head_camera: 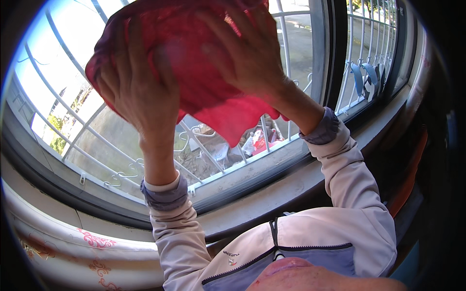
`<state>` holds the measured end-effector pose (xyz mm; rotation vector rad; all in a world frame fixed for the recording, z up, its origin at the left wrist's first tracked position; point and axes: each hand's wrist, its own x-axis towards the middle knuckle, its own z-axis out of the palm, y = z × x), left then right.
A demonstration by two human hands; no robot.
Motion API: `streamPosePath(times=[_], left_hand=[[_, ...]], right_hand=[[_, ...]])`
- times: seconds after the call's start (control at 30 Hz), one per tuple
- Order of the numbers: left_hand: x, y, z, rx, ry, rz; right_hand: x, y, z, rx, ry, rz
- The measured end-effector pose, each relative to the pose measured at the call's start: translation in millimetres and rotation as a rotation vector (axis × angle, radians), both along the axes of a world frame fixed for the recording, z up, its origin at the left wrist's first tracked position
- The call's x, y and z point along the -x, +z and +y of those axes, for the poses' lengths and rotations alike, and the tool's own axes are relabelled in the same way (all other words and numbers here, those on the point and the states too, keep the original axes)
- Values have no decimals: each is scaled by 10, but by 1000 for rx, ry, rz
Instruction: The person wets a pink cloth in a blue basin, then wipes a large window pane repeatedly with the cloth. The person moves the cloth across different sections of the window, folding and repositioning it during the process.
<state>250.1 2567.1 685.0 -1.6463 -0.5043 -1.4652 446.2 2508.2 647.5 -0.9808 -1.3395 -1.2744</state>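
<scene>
A thin red cloth [196,83] is spread in front of the barred window, and light shows through it. My left hand [145,83] lies against its left part, fingers pointing up and spread. Against its upper right part is my right hand [247,58], also with fingers spread. Some fingertips blur into the cloth, so whether either hand grips it is unclear. A loose corner of the cloth hangs down between my wrists.
White metal window bars [265,134] stand behind the cloth. Below them runs a pale windowsill [262,196]. Blue-and-white slippers [364,78] hang at the bars on the right. A light padded cover with red patterns [123,251] is at the lower left.
</scene>
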Motion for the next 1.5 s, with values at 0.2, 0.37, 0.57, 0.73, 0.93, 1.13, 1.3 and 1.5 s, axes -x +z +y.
streamPosePath(times=[0.2, 0.37, 0.57, 0.73, 0.93, 1.13, 1.3, 1.5], left_hand=[[278, -933, -176, 249, 10, 73], [-242, -1237, -376, 292, -320, 304], [-1023, -653, -269, -7, -535, 188], [-837, 23, -129, -67, -466, 101], [212, 194, -81, -105, -61, -96], [975, -477, 211, 40, 91, -152], [812, -1135, -22, 191, 127, 1], [-82, -1082, -265, 244, -146, 267]], right_hand=[[198, -782, -166, 178, 86, -117], [-767, -1373, -459, 211, -100, -3], [-1339, -904, -422, 83, -170, 147], [-1110, 29, -241, 26, -29, 12], [58, 525, -48, -71, -136, -203], [720, -98, 92, 228, -12, -363], [377, -641, -65, 278, 7, -356], [-787, -928, -362, 228, -188, -188]])
